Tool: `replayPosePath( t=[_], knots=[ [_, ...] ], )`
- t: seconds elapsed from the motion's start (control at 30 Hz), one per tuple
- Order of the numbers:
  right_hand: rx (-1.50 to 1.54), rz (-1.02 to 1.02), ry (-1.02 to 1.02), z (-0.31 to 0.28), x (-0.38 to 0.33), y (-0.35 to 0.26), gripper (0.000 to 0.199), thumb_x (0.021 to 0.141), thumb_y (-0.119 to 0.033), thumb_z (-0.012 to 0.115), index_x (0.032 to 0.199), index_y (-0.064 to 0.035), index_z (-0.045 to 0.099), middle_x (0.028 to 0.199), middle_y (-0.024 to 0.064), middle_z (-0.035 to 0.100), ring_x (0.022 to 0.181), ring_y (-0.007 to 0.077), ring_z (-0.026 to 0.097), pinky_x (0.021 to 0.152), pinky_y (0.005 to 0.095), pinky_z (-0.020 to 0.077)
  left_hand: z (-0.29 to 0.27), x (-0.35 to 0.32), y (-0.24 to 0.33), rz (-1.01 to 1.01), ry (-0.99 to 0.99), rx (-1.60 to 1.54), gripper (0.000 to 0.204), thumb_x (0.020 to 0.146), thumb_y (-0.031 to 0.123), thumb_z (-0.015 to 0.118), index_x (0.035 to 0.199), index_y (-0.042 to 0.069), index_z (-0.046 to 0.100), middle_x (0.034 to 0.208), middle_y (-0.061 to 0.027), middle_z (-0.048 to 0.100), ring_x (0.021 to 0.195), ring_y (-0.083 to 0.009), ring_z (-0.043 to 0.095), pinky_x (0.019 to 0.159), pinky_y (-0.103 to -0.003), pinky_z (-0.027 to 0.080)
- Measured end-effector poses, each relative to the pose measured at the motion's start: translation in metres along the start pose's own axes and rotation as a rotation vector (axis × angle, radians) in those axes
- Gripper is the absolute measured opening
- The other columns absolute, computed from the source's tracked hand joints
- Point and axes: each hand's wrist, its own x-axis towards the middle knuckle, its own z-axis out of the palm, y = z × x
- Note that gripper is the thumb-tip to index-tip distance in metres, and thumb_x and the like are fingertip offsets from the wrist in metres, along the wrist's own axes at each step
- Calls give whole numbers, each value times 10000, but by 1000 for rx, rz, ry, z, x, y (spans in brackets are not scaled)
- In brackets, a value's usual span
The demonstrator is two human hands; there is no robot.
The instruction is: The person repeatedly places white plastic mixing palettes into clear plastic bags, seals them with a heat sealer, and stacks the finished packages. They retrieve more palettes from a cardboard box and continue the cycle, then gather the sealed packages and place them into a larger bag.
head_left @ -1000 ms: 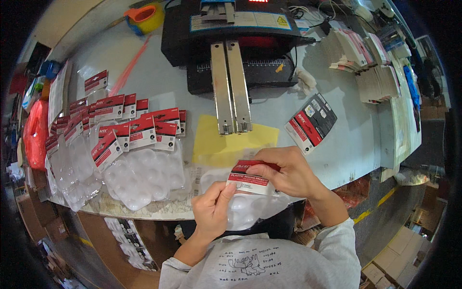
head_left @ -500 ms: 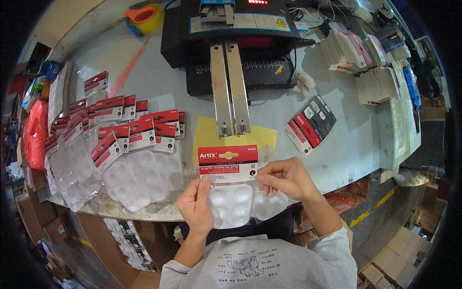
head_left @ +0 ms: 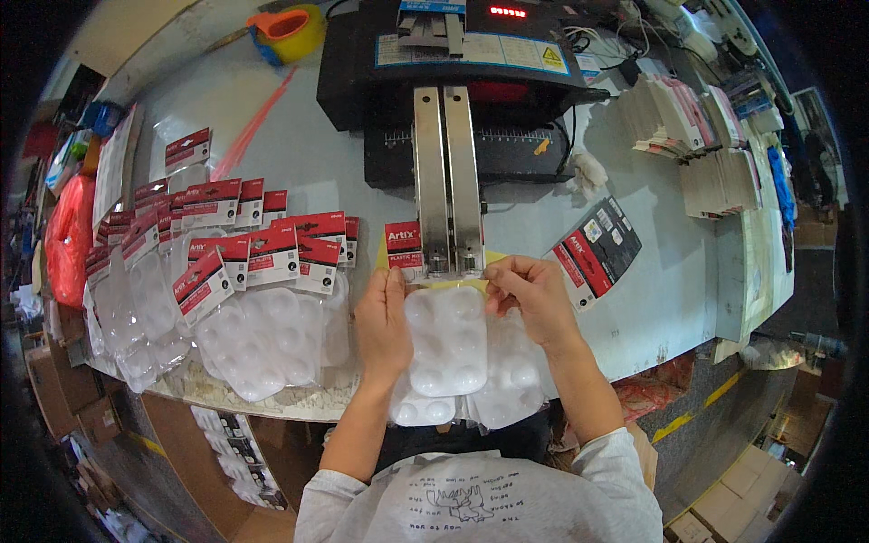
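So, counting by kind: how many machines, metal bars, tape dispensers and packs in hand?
Black machine: 1
Metal bars: 2
Orange tape dispenser: 1
White tray pack, held by left hand and right hand: 1
Total: 5

Single head view, looking steeply down, close over the desk [head_left: 272,154]; fingers [head_left: 507,270] near centre, sealer [head_left: 453,54] beyond them.
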Motion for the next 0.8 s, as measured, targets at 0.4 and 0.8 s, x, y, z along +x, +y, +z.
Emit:
replayPosePath(
  t=[0.4, 0.8],
  knots=[
    [-1367, -449, 797, -97, 9, 19, 935, 641, -520, 754, 1334, -3, 399, 1377, 165, 418, 1304, 308, 351, 1003, 423, 252, -158, -3, 43, 366, 525, 925, 305, 905, 177, 513, 1135, -18, 557, 1128, -165, 564, 1024, -305, 528, 916, -394, 397],
    [-1278, -555, 751, -105, 8, 14, 620, 718, -445, 727, 1174, -54, 570, 1227, 131, 570, 1157, 245, 512, 944, 344, 330, 16, -72, 5, 364, -22, 389, 163, 799, 170, 649, 842, 47, 553, 1108, -149, 530, 966, -286, 487, 818, -403, 376]
  ],
)
